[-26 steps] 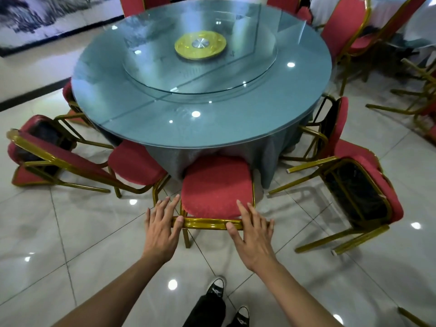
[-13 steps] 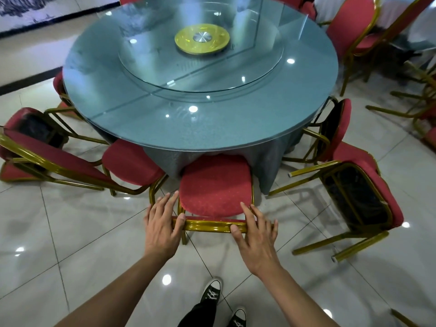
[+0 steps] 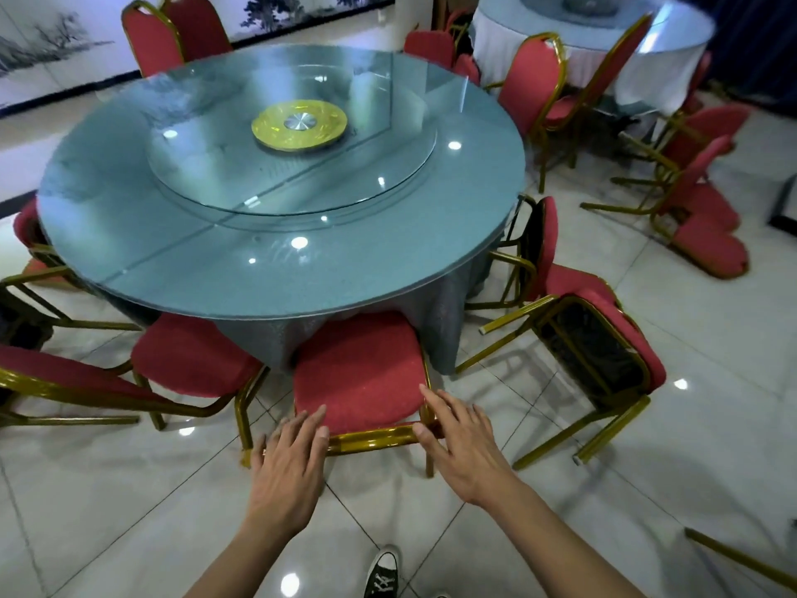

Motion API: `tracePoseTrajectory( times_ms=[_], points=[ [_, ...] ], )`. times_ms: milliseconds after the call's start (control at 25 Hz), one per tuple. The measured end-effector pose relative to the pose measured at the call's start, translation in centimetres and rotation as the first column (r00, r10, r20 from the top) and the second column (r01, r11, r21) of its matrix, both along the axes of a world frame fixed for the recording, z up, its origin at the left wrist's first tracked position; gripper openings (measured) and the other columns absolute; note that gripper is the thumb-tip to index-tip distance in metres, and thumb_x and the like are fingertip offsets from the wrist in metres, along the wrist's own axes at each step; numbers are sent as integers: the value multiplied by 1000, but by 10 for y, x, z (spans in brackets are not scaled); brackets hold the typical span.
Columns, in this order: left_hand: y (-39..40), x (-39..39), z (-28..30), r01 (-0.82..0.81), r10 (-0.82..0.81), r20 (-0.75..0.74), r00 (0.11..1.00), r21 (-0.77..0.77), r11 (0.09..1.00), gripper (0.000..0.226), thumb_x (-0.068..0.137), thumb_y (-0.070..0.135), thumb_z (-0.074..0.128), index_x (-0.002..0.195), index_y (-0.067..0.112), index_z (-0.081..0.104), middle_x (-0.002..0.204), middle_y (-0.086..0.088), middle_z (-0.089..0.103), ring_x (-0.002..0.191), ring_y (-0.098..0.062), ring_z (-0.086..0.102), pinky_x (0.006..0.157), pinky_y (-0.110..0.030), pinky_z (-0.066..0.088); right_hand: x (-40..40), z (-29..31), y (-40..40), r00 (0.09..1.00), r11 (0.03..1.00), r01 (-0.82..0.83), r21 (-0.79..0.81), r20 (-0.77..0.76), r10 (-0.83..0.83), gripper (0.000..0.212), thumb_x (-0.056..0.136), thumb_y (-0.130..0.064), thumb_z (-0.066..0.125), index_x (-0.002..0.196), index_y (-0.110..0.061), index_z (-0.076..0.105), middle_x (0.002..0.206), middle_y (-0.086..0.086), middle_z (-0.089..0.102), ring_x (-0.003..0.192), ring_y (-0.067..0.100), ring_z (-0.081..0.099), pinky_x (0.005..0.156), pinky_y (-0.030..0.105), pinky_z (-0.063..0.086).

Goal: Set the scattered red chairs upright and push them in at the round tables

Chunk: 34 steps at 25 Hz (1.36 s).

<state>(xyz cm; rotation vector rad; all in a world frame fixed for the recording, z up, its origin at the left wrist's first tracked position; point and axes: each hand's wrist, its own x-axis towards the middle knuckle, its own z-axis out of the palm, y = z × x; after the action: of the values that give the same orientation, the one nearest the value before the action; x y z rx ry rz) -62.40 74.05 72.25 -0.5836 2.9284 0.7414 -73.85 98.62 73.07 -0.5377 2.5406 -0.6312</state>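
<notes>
**Dining hall, near round table: chairs and hands**

- Round tables: two. The near round table [image 3: 276, 252] has a glass top, a glass turntable [image 3: 293, 166] with a yellow hub [image 3: 299, 124], and a grey cloth [image 3: 431, 321] hanging to the floor. The far table [image 3: 604, 41], white-clothed, sits at upper right.
- Centre chair [image 3: 358, 373]: one, upright, its seat front tucked under the table edge against the cloth, the gold top rail [image 3: 371, 440] nearest the viewer.
- Left hand [image 3: 289, 463]: released, fingers straight, flat against the rail's left end.
- Right hand [image 3: 463, 446]: released, fingers spread, resting on the rail's right corner.
- Upright chair on the left [image 3: 189, 360]: one, just beside the centre chair.
- Tipped chairs close by: one at lower right [image 3: 604, 343], legs pointing toward the table; one at far left [image 3: 64, 381], only partly seen.
- Toppled chairs at right [image 3: 698, 226]: at least two, tangled; exact count unclear.
- Tiled floor [image 3: 539, 533]: open behind the centre chair and toward lower left; a gap of bare tile separates the centre chair from the lower-right one.
</notes>
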Motion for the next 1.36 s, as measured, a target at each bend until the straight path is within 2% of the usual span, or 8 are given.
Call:
tracePoseTrajectory(
  times_ms=[120,200,520,680,920,1120,1240,1360],
  points=[
    [10,-11,16,34,-33,-10,999,51,998,84,87,73,-15,153,45,28,155,12,36,151,-11,18,124,-42,5,-1,17,16,994,995,98,-9,-49,-98,64,98,-75,15,156,-55,-2,168,-9,11,155,13,7,123,37,-5],
    [21,-21,27,85,-83,-41,996,32,996,79,89,72,-14,153,48,26,157,13,34,152,-12,15,125,-41,4,1,29,31,984,986,168,-9,-61,-168,63,99,-72,17,156,-53,0,168,-10,10,155,13,6,123,37,-3],
    [91,-69,63,337,-335,-57,940,12,942,74,90,69,-14,154,50,19,162,14,24,154,-10,4,124,-37,-4,20,64,115,907,911,409,-52,-89,-412,68,93,-75,12,157,-51,6,167,-11,11,154,13,9,127,44,9],
    [144,-88,90,427,-426,-61,903,17,904,79,86,69,-18,154,50,18,162,15,22,154,-8,1,124,-35,-6,24,69,179,851,858,494,-138,-125,-510,69,86,-83,5,152,-61,3,166,-12,14,153,13,13,125,47,15],
    [249,-123,106,510,-510,-35,860,7,860,91,72,80,-31,148,57,13,164,15,18,149,1,-3,122,-33,-8,22,64,301,741,745,624,-237,-124,-660,61,92,-82,14,149,-65,6,161,-15,22,149,9,20,123,44,24],
    [353,-151,109,550,-550,-69,832,-19,835,79,83,72,-18,151,52,17,163,14,20,152,-5,2,125,-36,-4,11,64,405,671,683,680,-266,-148,-726,65,93,-80,13,154,-57,11,162,-11,25,149,9,22,123,42,23],
    [414,-160,108,581,-580,-68,812,-11,814,76,83,71,-17,150,54,15,164,14,17,153,-5,1,126,-39,-3,3,65,454,649,665,697,-269,-157,-744,61,97,-73,18,155,-54,13,163,-10,24,150,10,21,122,38,20],
    [457,-176,110,605,-604,-70,794,-4,796,74,82,74,-19,147,57,11,164,17,13,152,-4,1,126,-38,-4,-13,67,493,643,664,704,-250,-170,-746,65,96,-75,15,156,-51,14,163,-10,23,150,11,21,120,38,18]
  ],
)
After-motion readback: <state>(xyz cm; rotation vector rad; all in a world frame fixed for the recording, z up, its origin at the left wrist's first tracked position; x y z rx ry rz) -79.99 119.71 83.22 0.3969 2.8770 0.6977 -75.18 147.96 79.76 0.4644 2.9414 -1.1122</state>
